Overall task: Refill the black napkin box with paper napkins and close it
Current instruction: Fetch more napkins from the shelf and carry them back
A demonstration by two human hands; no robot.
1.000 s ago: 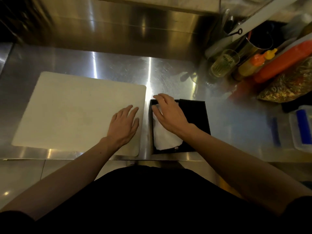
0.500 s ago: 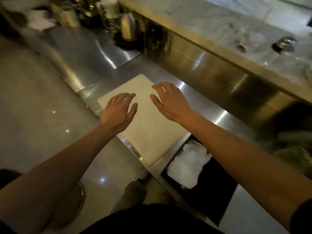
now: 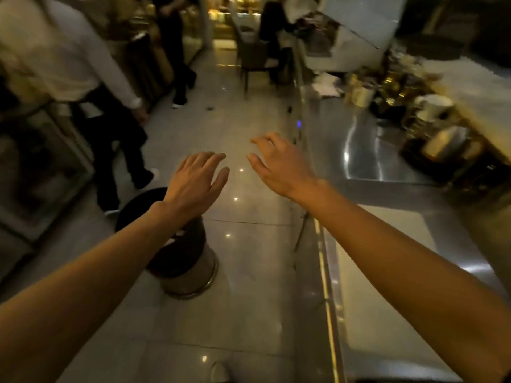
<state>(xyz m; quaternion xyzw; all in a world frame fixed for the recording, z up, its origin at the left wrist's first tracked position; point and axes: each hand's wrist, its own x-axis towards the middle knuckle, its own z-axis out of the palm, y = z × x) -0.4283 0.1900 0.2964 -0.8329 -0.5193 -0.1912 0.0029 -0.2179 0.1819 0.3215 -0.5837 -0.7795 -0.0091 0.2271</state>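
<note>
**Both hands held empty over the floor, napkin box out of view**

The left hand is being held flat, fingers released, above a round bin. The right hand is being held just beyond it, fingers loosely curled around nothing, beside the steel tabletop. A white board is lying on that tabletop. The black napkin box is not being shown.
</note>
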